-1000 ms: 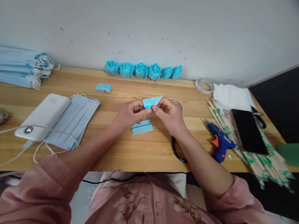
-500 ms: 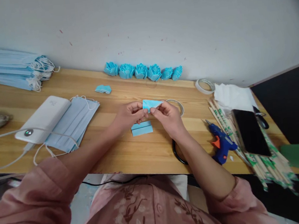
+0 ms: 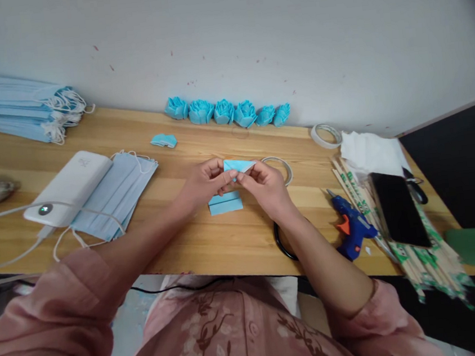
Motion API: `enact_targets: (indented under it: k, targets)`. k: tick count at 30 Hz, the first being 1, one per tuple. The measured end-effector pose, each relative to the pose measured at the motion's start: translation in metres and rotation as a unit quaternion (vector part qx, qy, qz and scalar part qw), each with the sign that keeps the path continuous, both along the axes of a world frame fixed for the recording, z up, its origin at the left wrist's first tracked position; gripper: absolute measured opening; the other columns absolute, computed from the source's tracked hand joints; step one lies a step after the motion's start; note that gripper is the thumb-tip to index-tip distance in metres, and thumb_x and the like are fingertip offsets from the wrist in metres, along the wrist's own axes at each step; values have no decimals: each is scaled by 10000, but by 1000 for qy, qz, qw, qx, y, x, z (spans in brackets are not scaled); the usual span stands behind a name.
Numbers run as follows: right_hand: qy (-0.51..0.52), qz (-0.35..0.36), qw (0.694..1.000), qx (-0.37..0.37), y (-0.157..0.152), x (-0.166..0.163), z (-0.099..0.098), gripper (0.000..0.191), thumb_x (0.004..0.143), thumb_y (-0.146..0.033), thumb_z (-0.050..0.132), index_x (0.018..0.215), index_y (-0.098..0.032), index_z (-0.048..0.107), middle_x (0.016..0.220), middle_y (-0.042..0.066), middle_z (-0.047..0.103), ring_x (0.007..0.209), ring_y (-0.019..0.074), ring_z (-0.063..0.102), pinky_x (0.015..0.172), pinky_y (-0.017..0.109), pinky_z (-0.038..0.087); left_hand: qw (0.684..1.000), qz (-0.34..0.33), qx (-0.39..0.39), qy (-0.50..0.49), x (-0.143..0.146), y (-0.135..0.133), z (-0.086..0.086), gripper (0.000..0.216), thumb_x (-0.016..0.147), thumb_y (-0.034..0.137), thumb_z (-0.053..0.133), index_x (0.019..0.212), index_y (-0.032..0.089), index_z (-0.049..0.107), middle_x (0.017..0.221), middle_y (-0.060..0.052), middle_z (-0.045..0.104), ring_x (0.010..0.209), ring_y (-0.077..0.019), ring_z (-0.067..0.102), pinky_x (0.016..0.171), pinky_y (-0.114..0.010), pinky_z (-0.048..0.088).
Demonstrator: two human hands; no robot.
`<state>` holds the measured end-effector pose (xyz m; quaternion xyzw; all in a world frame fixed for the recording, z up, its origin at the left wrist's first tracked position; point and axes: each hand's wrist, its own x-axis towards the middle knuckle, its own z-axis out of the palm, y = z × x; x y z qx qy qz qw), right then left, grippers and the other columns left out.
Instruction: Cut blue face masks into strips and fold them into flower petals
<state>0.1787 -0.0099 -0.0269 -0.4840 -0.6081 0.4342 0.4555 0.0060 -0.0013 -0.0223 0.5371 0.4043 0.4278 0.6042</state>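
Note:
Between both hands, above the wooden table [image 3: 175, 235], is a small folded piece of blue mask fabric [image 3: 239, 165] with slanted edges. My left hand [image 3: 208, 184] pinches its left side, thumb across the front. My right hand [image 3: 267, 185] is closed on its right side, thumb near the lower edge. Just below lie flat blue fabric strips [image 3: 225, 203], partly behind my left fingers. Behind my right hand rests a roll of tape [image 3: 288, 170], partly covered. A folded blue piece [image 3: 163, 141] sits farther back to the left.
Blue fabric flowers [image 3: 224, 112] line the wall. At left are stacked masks [image 3: 9, 105], a white power bank [image 3: 69, 187] with a cable, and more masks [image 3: 116, 196]. To the right lie a blue glue gun [image 3: 352, 225], a phone [image 3: 398, 209], wrapped chopsticks [image 3: 432, 276] and another tape roll [image 3: 326, 136].
The piece's right side has been folded over further into a slanted, triangular shape. Both hands have shifted slightly left and keep their pinch on it.

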Motion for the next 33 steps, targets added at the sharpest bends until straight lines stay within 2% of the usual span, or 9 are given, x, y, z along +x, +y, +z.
enact_targets:
  k: [5,8,11,14,23,26,29,33]
  targets:
    - [-5,4,1000,7,0,1,-2,228,815,-358,700,710,-215,556,653,-45,532,617,109,468,604,266,395,1000,22,-7,-5,1,0,0,292,762,394,745,744,171,557,605,48,553,532,-67,503,526,-201,423]
    - [11,-5,1000,10,1,2,0,186,813,-377,715,776,-225,614,671,-42,547,629,116,481,607,267,409,1000,27,-11,4,2,-1,2,255,764,353,735,731,172,558,602,48,550,532,-63,495,524,-196,410]
    - [28,-23,999,14,2,4,1,186,812,-399,726,836,-230,649,706,-34,591,653,123,523,623,270,438,999,27,-23,15,2,-3,6,221,777,325,712,735,175,556,593,50,551,524,-61,488,521,-195,402]
    - [19,-55,998,40,3,4,2,163,808,-361,728,806,-223,643,715,-33,613,656,120,540,632,270,451,999,28,-31,27,3,-4,7,201,792,310,686,741,175,546,596,48,560,517,-60,484,521,-195,403]
    - [-116,-106,976,154,-4,-1,6,79,825,-240,667,785,-234,599,762,-11,656,715,160,588,736,330,503,999,26,-12,35,2,-3,5,236,794,325,677,716,186,503,582,54,533,526,-62,487,520,-194,394]
    - [-166,-97,960,203,-4,0,5,49,841,-207,627,813,-240,605,817,16,685,788,194,614,788,373,504,999,27,-13,38,2,-3,5,256,796,340,691,721,189,498,592,53,536,534,-64,497,520,-195,395]
    - [-209,-78,942,249,-4,1,5,104,829,-147,586,847,-244,620,862,30,709,836,210,634,807,388,502,999,32,-12,39,1,-2,4,232,807,316,684,729,187,507,590,54,534,533,-66,497,524,-195,402]
    - [-226,-50,935,270,-4,2,5,166,832,-117,556,898,-245,639,908,42,723,882,218,654,807,385,512,999,35,-10,36,1,-1,4,214,819,285,673,726,186,508,581,55,527,522,-69,495,517,-199,403]
